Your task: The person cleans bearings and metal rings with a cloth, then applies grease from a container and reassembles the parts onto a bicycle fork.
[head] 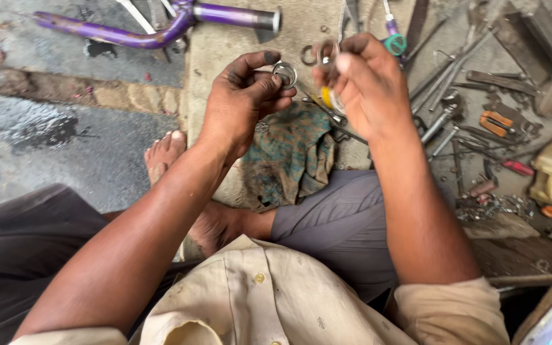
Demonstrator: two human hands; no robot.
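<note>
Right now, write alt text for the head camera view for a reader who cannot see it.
A seated person's greasy left hand pinches a small metal ring, while the right hand grips a yellow-handled tool beside it. Below lie a stained rag and a bare foot; a purple bicycle frame and scattered hand tools surround them.

Shiny metal ring (285, 73), glossy purple-painted metal frame tube (161, 32), matt worn cloth rag (292, 156), rough concrete floor (65, 134).
</note>
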